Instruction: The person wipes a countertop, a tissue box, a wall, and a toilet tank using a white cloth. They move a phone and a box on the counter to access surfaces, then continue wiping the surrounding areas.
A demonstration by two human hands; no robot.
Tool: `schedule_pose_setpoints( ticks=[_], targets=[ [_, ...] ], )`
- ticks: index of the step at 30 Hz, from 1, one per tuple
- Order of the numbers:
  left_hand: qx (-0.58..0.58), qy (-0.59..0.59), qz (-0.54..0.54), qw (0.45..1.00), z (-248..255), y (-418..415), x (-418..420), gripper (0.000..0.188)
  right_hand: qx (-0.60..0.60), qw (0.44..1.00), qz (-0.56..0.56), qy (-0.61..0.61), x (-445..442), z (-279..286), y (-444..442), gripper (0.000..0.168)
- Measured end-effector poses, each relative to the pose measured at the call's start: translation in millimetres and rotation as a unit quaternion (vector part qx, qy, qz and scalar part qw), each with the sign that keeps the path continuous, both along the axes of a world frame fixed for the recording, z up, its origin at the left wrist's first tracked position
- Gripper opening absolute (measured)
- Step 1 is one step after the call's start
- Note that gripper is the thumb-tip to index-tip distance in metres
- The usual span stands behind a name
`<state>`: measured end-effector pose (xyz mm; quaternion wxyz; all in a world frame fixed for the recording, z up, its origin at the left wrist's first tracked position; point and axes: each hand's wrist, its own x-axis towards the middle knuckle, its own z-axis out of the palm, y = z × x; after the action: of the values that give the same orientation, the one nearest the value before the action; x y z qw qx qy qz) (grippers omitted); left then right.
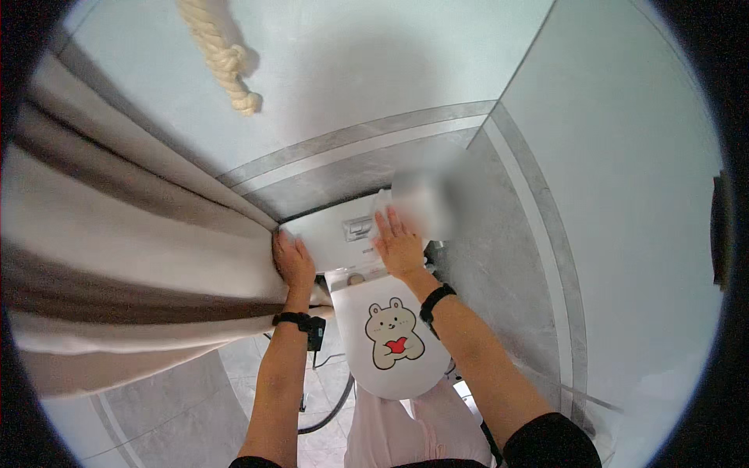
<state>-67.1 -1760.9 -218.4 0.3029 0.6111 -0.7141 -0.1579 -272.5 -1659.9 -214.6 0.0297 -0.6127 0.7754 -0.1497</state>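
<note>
A white toilet cistern (322, 237) with a flush button plate (357, 229) stands against the wall before me. My left hand (292, 257) is at its left end beside the curtain, thumb on top; the other fingers are partly hidden. My right hand (399, 245) lies on the right part of the cistern top, fingers extended. Around its fingertips shows a thin, whitish, crumpled thing (381, 202), perhaps a wipe. A blurred white object is just beyond that hand. The toilet lid (351, 327) below is down and bears a cartoon bear (393, 327) holding a red heart.
A beige curtain (146, 251) hangs close along the left. Knotted rope (225, 70) hangs at the upper wall. A tiled wall (503, 245) rises close on the right. A dark hose (339, 409) and a thin cable (327, 360) run by the floor tiles left of the toilet.
</note>
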Motion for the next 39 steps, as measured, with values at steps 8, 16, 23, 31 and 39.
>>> schedule_pose_setpoints(
  ticks=[8, 16, 23, 31, 39],
  targets=[
    [0.008, -0.033, 0.046, 0.998, -23, -5, 1, 0.047, 0.110, 0.986, -0.121, 0.034, -57, 17, -54, 0.049],
    [-0.061, -0.082, 0.018, 0.995, -21, 2, 0, 0.047, 0.045, 0.999, -0.008, -0.016, -24, -2, -25, 0.054],
    [-0.040, -0.048, 0.042, 0.997, -12, 2, -6, 0.047, -0.014, 0.998, -0.006, -0.053, 27, 8, -1, 0.061],
    [0.040, 0.143, 0.037, 0.988, -29, -3, 0, 0.046, -0.016, 0.965, 0.248, -0.084, 93, 12, -34, 0.055],
    [-0.012, 0.071, 0.046, 0.996, -26, 0, -1, 0.046, 0.001, 0.996, -0.007, -0.086, -19, 8, 34, 0.057]
  ],
)
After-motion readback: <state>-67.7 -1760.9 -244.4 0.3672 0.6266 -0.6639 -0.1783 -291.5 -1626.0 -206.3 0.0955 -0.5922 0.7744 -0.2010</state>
